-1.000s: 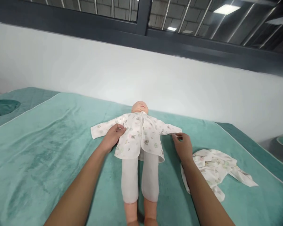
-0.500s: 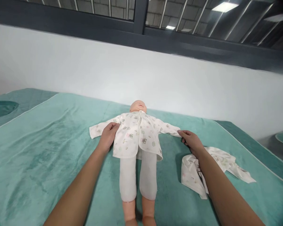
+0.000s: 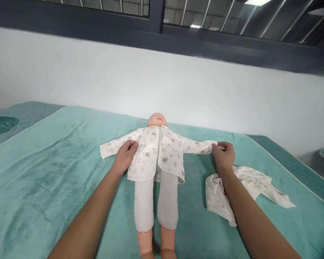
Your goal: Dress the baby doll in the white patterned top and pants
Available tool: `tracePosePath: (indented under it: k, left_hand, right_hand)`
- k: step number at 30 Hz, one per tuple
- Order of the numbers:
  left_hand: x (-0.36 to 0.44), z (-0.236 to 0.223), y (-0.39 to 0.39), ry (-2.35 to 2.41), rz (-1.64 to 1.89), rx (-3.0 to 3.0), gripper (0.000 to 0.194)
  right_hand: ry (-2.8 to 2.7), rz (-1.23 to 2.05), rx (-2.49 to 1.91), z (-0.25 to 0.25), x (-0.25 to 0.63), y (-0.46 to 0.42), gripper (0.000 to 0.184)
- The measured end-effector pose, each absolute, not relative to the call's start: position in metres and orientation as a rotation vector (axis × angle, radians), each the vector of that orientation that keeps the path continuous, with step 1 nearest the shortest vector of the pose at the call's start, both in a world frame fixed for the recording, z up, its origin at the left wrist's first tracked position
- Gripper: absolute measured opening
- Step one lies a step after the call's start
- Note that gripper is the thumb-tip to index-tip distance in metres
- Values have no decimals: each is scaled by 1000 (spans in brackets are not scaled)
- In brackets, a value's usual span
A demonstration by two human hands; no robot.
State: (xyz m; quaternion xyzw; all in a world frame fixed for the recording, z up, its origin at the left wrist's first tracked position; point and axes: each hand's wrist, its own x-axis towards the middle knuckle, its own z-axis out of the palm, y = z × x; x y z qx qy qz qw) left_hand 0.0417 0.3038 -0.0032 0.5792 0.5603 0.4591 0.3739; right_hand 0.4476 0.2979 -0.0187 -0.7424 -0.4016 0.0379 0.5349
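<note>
A baby doll (image 3: pixel 157 120) lies on its back on a green bed cover, head toward the wall. It wears an unfastened white baby shirt (image 3: pixel 169 158) with small printed animals, its front edges slightly apart. White cloth covers the doll's legs (image 3: pixel 168 207) down to the shins. My left hand (image 3: pixel 126 155) is closed on the shirt's side, just below the left sleeve. With thumb and fingers, my right hand (image 3: pixel 223 154) pinches the cuff end of the right sleeve, which is stretched out sideways. The doll's hands are hidden.
A crumpled white printed garment (image 3: pixel 255 181) lies on the green cover (image 3: pixel 56 180) at the right, partly behind my right forearm. A white wall (image 3: pixel 162 84) rises at the far edge, below a dark window frame (image 3: pixel 110 32) with metal bars.
My right hand has moved outward to the right, drawing the sleeve out longer. The shirt's front edges have parted more. My left hand stays at the shirt's side.
</note>
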Motion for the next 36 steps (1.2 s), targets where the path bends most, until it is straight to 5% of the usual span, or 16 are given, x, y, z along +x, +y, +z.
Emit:
tracePosePath:
  k: [4,12,20,24,33,36]
  left_hand:
    - [42,-3,304,1459,1174,1482,30]
    - [42,-6,308,1472,1259,1381,27]
    - [37,-12,303,1432,1233,1461,23]
    - [37,-9,277,1455,1240,1511,18]
    - [40,-12,182,1523,1186,1622,25]
    - [49,-1,171,1535,1223,1649,26]
  right_hand:
    - [-1099,-79,-1717,-17,440,294,42]
    - [-1728,-44,-1721,-24,421,303,15]
    - [-1735,-216,-1810,-13,405,220,21]
    - [-1553,-454,-2187,-18,413,154,41]
    - [-1724,-189,-2165,-21,384,85,48]
    - [-1787,-64,-2144,-13,373,84,36]
